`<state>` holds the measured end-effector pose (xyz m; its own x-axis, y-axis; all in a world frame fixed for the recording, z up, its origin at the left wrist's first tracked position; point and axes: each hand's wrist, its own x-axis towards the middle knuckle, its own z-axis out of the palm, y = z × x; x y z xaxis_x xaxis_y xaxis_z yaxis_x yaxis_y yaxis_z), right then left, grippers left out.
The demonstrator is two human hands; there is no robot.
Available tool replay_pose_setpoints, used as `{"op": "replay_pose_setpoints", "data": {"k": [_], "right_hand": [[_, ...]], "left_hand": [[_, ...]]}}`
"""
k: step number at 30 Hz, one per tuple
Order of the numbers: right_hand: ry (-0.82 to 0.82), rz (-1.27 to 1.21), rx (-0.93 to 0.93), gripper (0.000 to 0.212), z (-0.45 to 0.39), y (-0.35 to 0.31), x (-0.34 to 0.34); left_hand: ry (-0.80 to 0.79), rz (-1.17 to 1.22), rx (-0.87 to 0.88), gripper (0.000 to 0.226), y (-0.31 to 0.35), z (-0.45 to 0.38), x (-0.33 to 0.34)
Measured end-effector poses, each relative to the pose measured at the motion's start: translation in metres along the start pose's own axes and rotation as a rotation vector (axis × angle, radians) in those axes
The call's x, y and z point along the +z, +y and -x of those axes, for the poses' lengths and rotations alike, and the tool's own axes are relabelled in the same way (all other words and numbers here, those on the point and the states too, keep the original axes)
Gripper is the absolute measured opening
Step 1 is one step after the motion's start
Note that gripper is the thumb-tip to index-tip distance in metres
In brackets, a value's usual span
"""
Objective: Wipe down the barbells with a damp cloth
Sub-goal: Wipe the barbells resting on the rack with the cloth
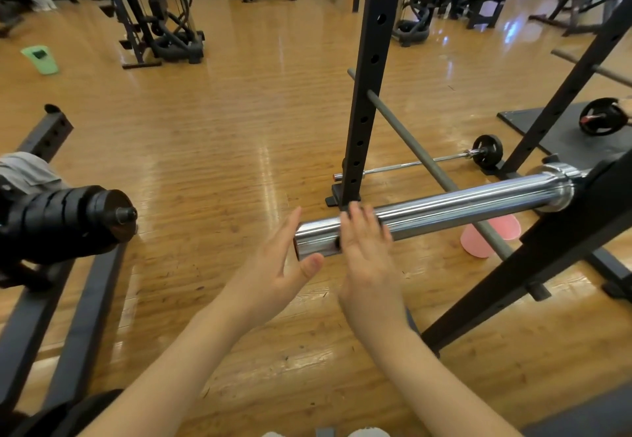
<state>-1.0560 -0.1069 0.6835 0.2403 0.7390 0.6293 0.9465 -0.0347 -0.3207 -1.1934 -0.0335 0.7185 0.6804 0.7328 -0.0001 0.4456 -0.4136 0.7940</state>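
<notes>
- Barbell sleeve [444,212] — chrome, racked, its free end pointing left.
- Left hand [278,265] — fingers straight and apart, at the sleeve's end.
- Right hand [367,255] — flat, fingers spread over the sleeve.

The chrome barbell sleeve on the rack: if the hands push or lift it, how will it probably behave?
The chrome barbell sleeve looks like thick solid metal, so it is probably stiff and heavy. Its polished, mirror-like surface may feel slippery under the open right hand. Being round, it could roll on the rack.
</notes>
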Motion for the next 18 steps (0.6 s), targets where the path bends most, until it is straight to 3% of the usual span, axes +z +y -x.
{"op": "replay_pose_setpoints", "data": {"k": [3, 5, 8, 12, 18], "right_hand": [[-0.030, -0.097, -0.133, 0.056, 0.004, -0.019, 0.014], [-0.057, -0.106, -0.154, 0.061, 0.007, -0.001, 0.009], [-0.050, -0.043, 0.021, 0.087, 0.006, 0.049, -0.012], [0.005, 0.054, 0.255, 0.094, 0.000, 0.076, -0.026], [-0.232, 0.018, -0.081, 0.086, -0.012, 0.068, -0.034]], "left_hand": [[0.090, 0.014, 0.021, 0.114, 0.001, 0.003, 0.011], [0.146, -0.043, 0.051, 0.099, 0.003, 0.006, 0.015], [0.176, -0.312, 0.133, 0.080, 0.009, 0.008, 0.022], [0.228, -0.731, 0.103, 0.080, 0.019, 0.002, 0.039], [0.283, -0.925, 0.130, 0.082, 0.033, -0.019, 0.050]]}}
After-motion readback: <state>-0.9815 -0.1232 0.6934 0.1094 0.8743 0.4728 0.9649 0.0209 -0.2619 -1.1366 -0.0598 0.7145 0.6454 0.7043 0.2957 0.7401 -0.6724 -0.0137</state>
